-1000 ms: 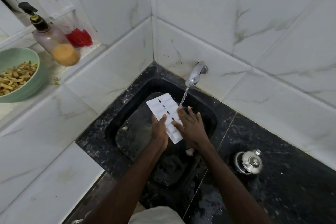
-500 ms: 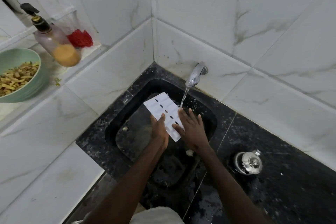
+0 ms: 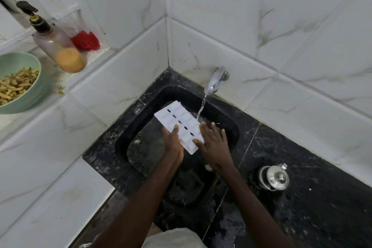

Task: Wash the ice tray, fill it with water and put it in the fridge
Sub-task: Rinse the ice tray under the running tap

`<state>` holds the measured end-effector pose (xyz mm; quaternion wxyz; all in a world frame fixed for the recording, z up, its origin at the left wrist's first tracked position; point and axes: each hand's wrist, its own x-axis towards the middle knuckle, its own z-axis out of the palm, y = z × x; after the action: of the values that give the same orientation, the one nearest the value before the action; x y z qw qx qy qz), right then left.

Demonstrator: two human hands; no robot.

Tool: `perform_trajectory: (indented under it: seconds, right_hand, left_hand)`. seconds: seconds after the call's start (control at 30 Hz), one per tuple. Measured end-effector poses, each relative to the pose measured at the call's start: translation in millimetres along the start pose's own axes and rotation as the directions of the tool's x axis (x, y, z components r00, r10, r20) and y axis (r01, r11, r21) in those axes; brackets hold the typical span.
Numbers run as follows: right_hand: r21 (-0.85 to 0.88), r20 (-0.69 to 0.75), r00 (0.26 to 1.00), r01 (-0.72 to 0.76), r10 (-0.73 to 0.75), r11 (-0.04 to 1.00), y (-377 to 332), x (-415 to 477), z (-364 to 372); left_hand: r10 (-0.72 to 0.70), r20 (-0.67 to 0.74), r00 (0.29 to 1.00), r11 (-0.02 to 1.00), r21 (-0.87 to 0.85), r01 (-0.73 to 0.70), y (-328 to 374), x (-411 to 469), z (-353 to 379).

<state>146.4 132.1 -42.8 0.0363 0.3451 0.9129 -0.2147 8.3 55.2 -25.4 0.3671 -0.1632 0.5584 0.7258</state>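
A white ice tray [image 3: 177, 125] with a row of dark oval holes is held tilted over the black sink [image 3: 128, 133], its underside towards me. My left hand [image 3: 172, 142] grips the tray's near left edge, thumb on top. My right hand [image 3: 214, 145] lies against the tray's right edge with fingers spread and straight. Water runs from the chrome tap [image 3: 214, 82] onto the tray's far right edge beside my right fingertips.
A steel pot with a lid [image 3: 274, 177] stands on the black counter at the right. On the white ledge at the left are a green bowl of food [image 3: 18, 82], a pump soap bottle [image 3: 58, 46] and a red scrubber [image 3: 85, 40].
The tray has shifted slightly under the stream, and my right hand has slid a little along its right edge. My left hand keeps the same hold.
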Motion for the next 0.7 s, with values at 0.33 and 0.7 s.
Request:
perform_trajectory:
  seconds: [0.33, 0.7]
  right_hand:
    - [-0.011, 0.009, 0.997, 0.081, -0.081, 0.997, -9.2, -13.5, 15.2]
    - [0.713, 0.032, 0.924, -0.288, 0.380, 0.639, -31.6, 6.4, 1.9]
  left_hand:
    - [0.019, -0.048, 0.999, 1.000, -0.009, -0.019, 11.4, 3.5, 3.7]
    - [0.016, -0.086, 0.996, 0.995, -0.092, -0.024, 8.4, 10.6, 1.1]
